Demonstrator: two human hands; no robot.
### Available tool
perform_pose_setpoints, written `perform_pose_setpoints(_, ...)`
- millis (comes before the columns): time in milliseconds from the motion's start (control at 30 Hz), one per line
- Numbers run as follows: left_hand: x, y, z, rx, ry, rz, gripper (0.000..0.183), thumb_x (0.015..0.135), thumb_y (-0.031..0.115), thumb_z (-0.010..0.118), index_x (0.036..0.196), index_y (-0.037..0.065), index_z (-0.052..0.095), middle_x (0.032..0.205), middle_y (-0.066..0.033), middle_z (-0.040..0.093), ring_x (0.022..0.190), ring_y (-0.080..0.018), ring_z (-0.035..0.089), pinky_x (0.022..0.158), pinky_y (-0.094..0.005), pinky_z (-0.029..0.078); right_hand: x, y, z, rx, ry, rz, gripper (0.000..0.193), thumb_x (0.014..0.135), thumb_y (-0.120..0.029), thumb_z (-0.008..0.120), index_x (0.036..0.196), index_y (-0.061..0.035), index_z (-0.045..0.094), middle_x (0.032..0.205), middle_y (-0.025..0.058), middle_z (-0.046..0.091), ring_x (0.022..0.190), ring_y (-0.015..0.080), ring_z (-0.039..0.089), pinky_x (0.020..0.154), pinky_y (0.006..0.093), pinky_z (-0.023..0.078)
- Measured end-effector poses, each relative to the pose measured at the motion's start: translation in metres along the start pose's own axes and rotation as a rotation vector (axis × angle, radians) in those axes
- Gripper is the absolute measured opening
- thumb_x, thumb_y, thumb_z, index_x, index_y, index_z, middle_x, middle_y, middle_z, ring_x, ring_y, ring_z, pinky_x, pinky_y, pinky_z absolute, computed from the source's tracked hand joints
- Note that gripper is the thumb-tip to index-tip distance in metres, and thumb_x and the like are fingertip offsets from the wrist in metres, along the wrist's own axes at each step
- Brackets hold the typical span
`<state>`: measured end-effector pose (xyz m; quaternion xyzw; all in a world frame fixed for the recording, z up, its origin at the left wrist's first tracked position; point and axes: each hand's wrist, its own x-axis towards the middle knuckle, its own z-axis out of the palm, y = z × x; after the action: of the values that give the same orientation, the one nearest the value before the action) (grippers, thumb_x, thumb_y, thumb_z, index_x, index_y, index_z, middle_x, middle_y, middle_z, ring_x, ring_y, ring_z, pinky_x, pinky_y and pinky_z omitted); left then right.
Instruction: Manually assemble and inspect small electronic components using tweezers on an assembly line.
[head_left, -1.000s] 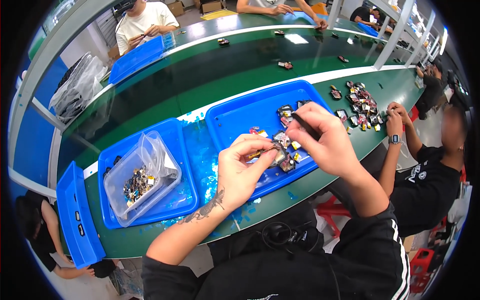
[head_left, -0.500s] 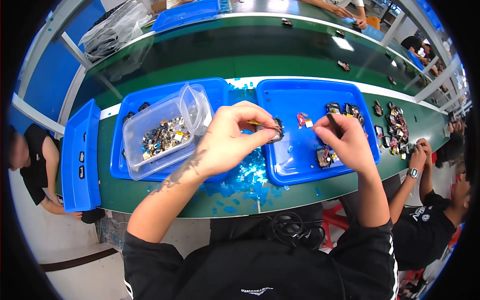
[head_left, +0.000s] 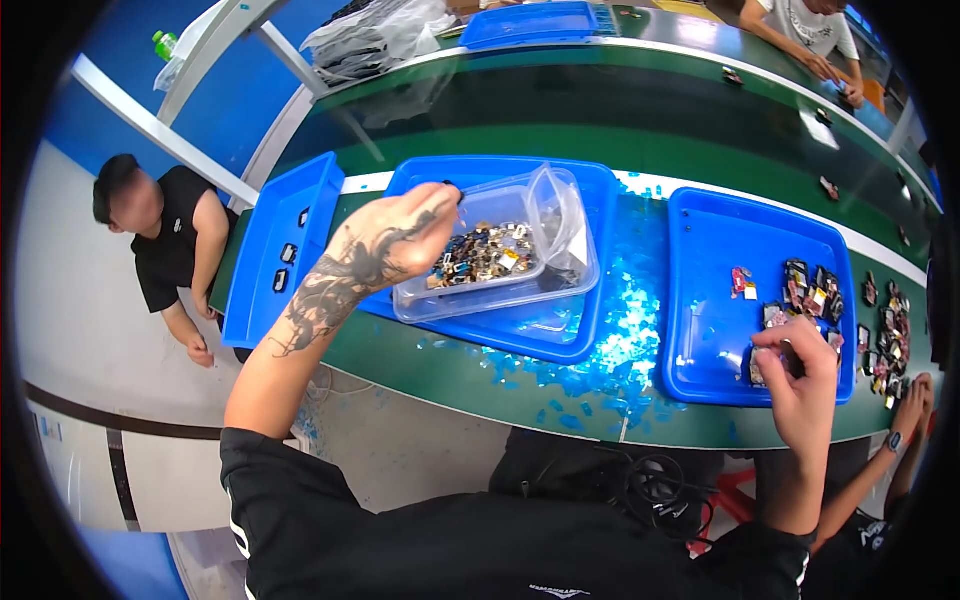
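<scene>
My left hand (head_left: 405, 235) is closed above the left end of the clear plastic box (head_left: 480, 300). A small black part (head_left: 452, 188) pokes out at its fingertips, the rest hidden by the hand. Small metal and electronic pieces (head_left: 490, 250) fill the bottom of the box, which stands tilted in a blue tray (head_left: 590, 340). My right hand (head_left: 808, 375) is curled over the near right of another blue tray (head_left: 700, 385), a dark spot showing between thumb and fingers. Small black-cased devices (head_left: 820, 290) and a red piece with a yellow-white part (head_left: 742, 284) lie in that tray.
Blue film scraps (head_left: 625, 330) litter the green table between the trays. A narrow blue tray (head_left: 315, 190) holds several black parts at the left. More devices (head_left: 890, 335) are heaped at the right. People sit at both sides; a conveyor (head_left: 600, 110) runs behind.
My left hand has swung left over the clear box, taking the small black part along. The right hand has come down nearer the tray's front edge. The view has turned left.
</scene>
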<state>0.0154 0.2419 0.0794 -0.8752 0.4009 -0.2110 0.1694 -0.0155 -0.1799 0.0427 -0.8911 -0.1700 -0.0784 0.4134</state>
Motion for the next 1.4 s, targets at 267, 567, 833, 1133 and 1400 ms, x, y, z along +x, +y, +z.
perform_pose_setpoints(267, -0.009, -0.002, 0.007, -0.015, 0.08, 0.008, 0.022, 0.068, 0.001, 0.064, 0.088, -0.006, 0.062, 0.104, -0.014, 0.059, 0.092, -0.025, 0.063, 0.069, -0.0316, 0.056, 0.075, -0.043, 0.035, -0.011, -0.191, -0.312, 0.018, 0.078, -0.005, 0.066, 0.094, -0.0003, 0.062, 0.079, 0.0139, 0.056, 0.07, 0.0278, 0.059, 0.063, 0.0349, 0.046)
perform_pose_setpoints(567, -0.007, 0.03, 0.01, -1.268, 0.358, -0.86, 0.011, 0.079, -0.004, 0.069, 0.09, -0.003, 0.068, 0.115, -0.0132, 0.058, 0.089, -0.018, 0.064, 0.075, -0.0289, 0.054, 0.072, 0.025, 0.042, -0.612, -0.245, -0.088, 0.012, 0.081, -0.009, 0.064, 0.088, -0.0001, 0.06, 0.084, 0.0159, 0.059, 0.079, 0.0365, 0.06, 0.07, 0.0447, 0.048)
perform_pose_setpoints(833, 0.004, 0.046, 0.003, -2.15, 0.314, -1.146, 0.011, 0.082, -0.001, 0.067, 0.092, -0.001, 0.069, 0.114, -0.0127, 0.061, 0.096, -0.018, 0.062, 0.087, -0.0301, 0.051, 0.096, -0.087, 0.106, 0.371, -0.415, -0.218, 0.027, 0.084, -0.016, 0.066, 0.102, 0.0045, 0.062, 0.076, 0.015, 0.065, 0.067, 0.0254, 0.066, 0.062, 0.0335, 0.051)
perform_pose_setpoints(1133, -0.009, 0.061, 0.005, -1.853, 0.296, -0.826, 0.019, 0.08, -0.001, 0.069, 0.098, -0.001, 0.071, 0.116, -0.0153, 0.059, 0.108, -0.0224, 0.059, 0.09, -0.0301, 0.05, 0.102, -0.099, 0.134, 0.723, -0.422, 0.023, 0.015, 0.085, -0.001, 0.063, 0.097, 0.0071, 0.062, 0.081, 0.0087, 0.065, 0.072, 0.0116, 0.066, 0.063, 0.0238, 0.055)
perform_pose_setpoints(1400, -0.005, 0.023, 0.007, -0.372, 0.325, -0.319, 0.016, 0.072, -0.001, 0.071, 0.087, -0.001, 0.068, 0.107, -0.0184, 0.065, 0.091, -0.0312, 0.067, 0.076, -0.0332, 0.056, 0.145, -0.087, 0.142, 0.193, -0.103, -0.395, 0.016, 0.076, -0.005, 0.067, 0.092, -0.0019, 0.067, 0.095, 0.0131, 0.063, 0.081, 0.0243, 0.065, 0.072, 0.0348, 0.053)
